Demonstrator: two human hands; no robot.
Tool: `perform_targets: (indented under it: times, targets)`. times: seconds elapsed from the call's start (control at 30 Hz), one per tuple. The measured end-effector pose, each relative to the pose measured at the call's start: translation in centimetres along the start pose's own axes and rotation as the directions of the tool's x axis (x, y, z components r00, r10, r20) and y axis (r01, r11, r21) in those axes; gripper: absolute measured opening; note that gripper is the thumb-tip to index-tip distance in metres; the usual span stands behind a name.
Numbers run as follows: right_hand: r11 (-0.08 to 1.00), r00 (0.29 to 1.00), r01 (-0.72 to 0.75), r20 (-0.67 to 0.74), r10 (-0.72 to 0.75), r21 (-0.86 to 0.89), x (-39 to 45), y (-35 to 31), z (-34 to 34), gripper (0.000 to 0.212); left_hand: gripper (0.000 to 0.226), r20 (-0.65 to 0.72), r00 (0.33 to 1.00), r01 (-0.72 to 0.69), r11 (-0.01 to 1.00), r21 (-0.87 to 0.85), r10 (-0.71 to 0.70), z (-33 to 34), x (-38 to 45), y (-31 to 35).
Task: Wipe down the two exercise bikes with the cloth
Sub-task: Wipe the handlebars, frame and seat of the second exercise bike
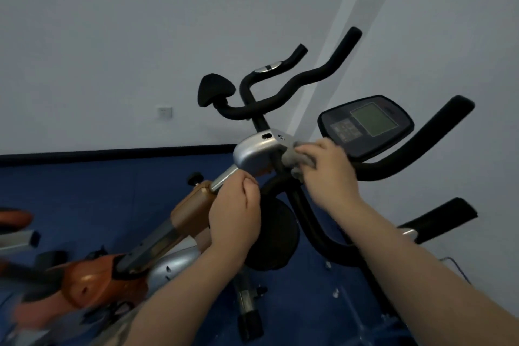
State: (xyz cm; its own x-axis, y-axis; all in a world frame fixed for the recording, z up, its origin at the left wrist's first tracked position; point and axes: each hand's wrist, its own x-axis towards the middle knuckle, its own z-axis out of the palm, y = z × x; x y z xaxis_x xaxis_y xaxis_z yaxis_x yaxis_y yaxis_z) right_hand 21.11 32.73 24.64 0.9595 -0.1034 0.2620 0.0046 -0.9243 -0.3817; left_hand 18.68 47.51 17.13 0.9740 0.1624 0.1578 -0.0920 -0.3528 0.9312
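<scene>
An orange and silver exercise bike (106, 275) slants up from the lower left to a silver bracket (257, 153) below its black handlebars (297, 84). My left hand (234, 216) grips the chrome stem just under that bracket. My right hand (327, 171) holds a grey cloth (293, 160) against the right side of the bracket, where the black bars meet. A second bike stands to the right, with a black console (365, 125) and curved black handles (421, 146).
A white wall with a socket (164, 112) rises behind the bikes, above a dark skirting strip. Blue floor (98, 194) lies beneath. Another orange machine part (15, 219) shows at the left edge. A black pedal or wheel cover (276, 236) hangs under my hands.
</scene>
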Motion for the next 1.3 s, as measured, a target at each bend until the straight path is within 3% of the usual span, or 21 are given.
perform_targets:
  times: [0.1,0.17,0.27,0.37,0.47,0.6,0.73,0.83,0.9,1.0,1.03,1.17,1.3]
  targets:
    - [0.979,0.961,0.123,0.226,-0.158,0.163,-1.8,-1.7,1.2,0.032,0.027,-0.037,0.999,-0.020,1.000,0.021,0.020,0.1,0.0,-0.1]
    - [0.961,0.914,0.052,0.374,-0.155,0.271,-1.1,-2.3,-0.3,0.033,0.030,-0.058,0.998,-0.004,1.000,0.022,0.005,0.1,-0.1,-0.1]
    - [0.963,0.962,-0.028,0.269,-0.047,0.269,-1.4,-2.9,-0.6,0.032,0.032,-0.079,0.996,0.027,1.000,-0.003,-0.027,0.1,-0.3,-0.2]
    - [0.995,0.990,0.066,0.119,-0.075,0.078,-5.9,-3.7,1.5,0.030,0.034,-0.057,0.997,0.048,0.997,-0.056,-0.052,0.0,-0.1,-0.5]
    - [0.995,0.996,0.065,-0.051,-0.069,-0.082,-9.5,-3.1,0.9,0.027,0.038,0.019,0.998,0.069,0.984,-0.164,-0.067,-0.2,-0.1,-0.6]
    - [0.992,0.992,0.043,-0.110,-0.057,-0.120,-9.6,-4.4,0.3,0.024,0.041,0.224,0.970,0.170,0.915,-0.366,-0.091,-0.9,0.0,-0.5]
    - [0.971,0.986,-0.088,-0.160,0.052,-0.223,-11.4,-8.1,2.6,0.022,0.040,0.452,0.891,0.245,0.882,-0.403,-0.041,-2.5,1.6,-1.7]
    - [0.930,0.992,0.092,-0.051,-0.118,-0.356,-12.7,-8.5,2.9,0.022,0.039,0.549,0.836,0.236,0.894,-0.380,0.013,-3.5,2.8,-2.2]
    - [0.952,0.991,0.037,-0.113,-0.074,-0.302,-11.0,-8.1,2.2,0.015,0.033,0.603,0.797,0.224,0.906,-0.359,0.042,-3.9,3.2,-2.3]
    - [0.949,0.947,-0.201,-0.294,0.125,-0.242,-11.4,-9.6,3.3,0.018,0.031,0.648,0.761,0.253,0.905,-0.341,0.031,-4.2,3.1,-2.5]
    - [0.938,0.947,-0.203,-0.301,0.115,-0.280,-12.4,-10.7,4.5,0.021,0.031,0.657,0.754,0.265,0.905,-0.332,0.020,-4.2,3.2,-2.6]
    - [0.937,0.980,0.038,-0.169,-0.102,-0.348,-14.2,-10.8,5.9,0.028,0.032,0.671,0.740,0.245,0.919,-0.308,0.028,-4.1,3.6,-2.7]
    - [0.959,0.926,-0.200,-0.358,0.118,-0.200,-11.8,-9.3,3.8,0.031,0.030,0.678,0.734,0.252,0.910,-0.329,0.042,-4.1,3.3,-2.9]
